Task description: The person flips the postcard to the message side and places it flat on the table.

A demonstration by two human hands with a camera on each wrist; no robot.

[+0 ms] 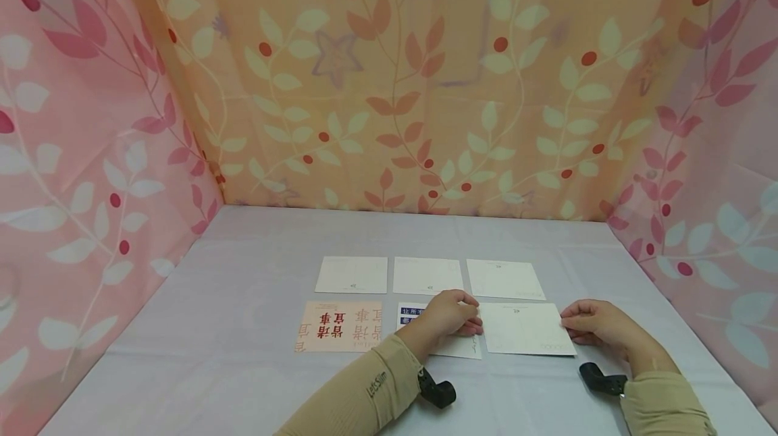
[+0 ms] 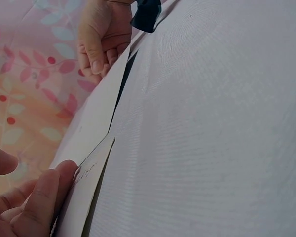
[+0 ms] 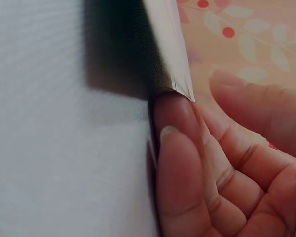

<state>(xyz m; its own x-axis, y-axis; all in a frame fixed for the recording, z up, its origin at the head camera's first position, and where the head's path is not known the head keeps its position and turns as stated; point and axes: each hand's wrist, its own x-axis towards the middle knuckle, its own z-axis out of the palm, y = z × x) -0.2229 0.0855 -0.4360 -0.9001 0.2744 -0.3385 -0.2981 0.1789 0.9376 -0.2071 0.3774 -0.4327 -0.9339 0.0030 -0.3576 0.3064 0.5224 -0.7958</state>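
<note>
A white card point(image 1: 524, 329) with a small printed mark lies at the front right of two rows of cards. My right hand point(image 1: 595, 327) is at its right edge. In the right wrist view, fingertips point(image 3: 180, 148) meet the raised card edge point(image 3: 175, 54), which casts a dark shadow, while the thumb stands apart. My left hand point(image 1: 448, 314) is at the card's left edge, over a card with blue text blocks point(image 1: 410, 311) that it partly hides. In the left wrist view, the left fingers point(image 2: 42, 200) rest beside where the two cards meet, thumb away from them.
An orange card with red characters point(image 1: 340, 327) lies at the front left. Behind are three white cards, left point(image 1: 351, 275), middle point(image 1: 428, 274) and right point(image 1: 506, 279). A white cloth point(image 1: 200, 328) covers the table, with floral curtains point(image 1: 395, 85) around its back and sides.
</note>
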